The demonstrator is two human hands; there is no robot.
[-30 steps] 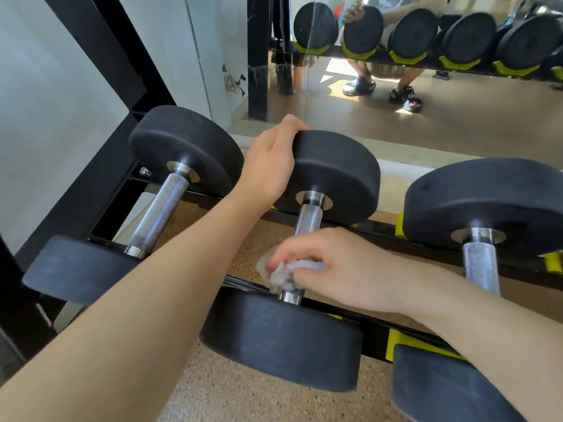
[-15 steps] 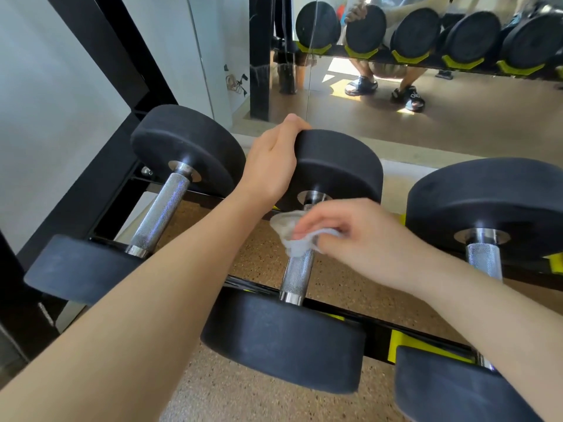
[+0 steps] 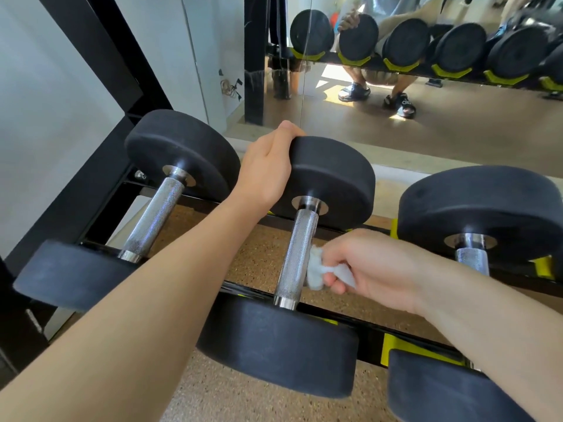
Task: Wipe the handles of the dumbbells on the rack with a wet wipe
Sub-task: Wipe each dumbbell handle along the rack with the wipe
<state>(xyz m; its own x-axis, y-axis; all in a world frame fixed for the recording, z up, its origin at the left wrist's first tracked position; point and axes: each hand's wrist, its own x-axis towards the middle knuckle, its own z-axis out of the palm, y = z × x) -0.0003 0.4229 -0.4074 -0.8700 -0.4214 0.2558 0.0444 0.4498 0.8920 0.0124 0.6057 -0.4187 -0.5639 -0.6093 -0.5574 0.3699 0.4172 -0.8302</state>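
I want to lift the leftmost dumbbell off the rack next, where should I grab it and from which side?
Grip the leftmost dumbbell by its knurled steel handle, midway between the two black heads. Come from above, with the hand wrapped across the bar: the handle lies exposed and tilted up toward the far head, while the rack rails sit below it and the heads look too wide to grip.

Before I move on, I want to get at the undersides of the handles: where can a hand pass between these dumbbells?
Widest gap: between the left handle and middle handle, though the left hand and its forearm cross it. Right of the middle handle, the right hand with the wipe fills the gap toward the right handle. Between the far weight heads it is tight.
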